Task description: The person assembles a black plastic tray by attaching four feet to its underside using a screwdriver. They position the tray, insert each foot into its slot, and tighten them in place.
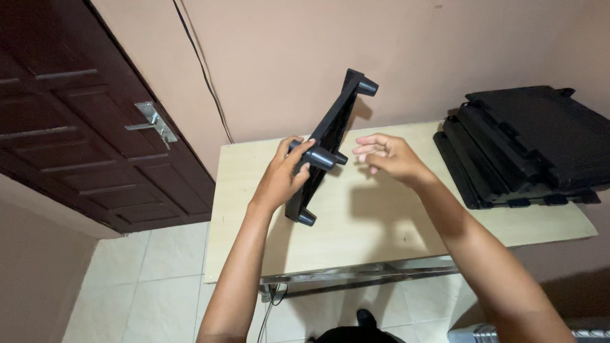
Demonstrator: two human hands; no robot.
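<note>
Black plastic panel stood on edge on pale table, tilted, short pegs jutting out – gripped by left hand, fingers curled round peg. Right hand just right of panel, fingers loosely spread – nothing held. Stack of black panels well right of panel.

The black panel looks like matt moulded plastic, its round pegs smooth with a faint sheen. At three o'clock, the stacked panels show the same dull black plastic. The worktop is pale, smooth wood-look laminate on a shiny metal frame. At nine o'clock, the door is dark, semi-gloss wood with a bright metal latch. The floor tiles are glossy.
</note>
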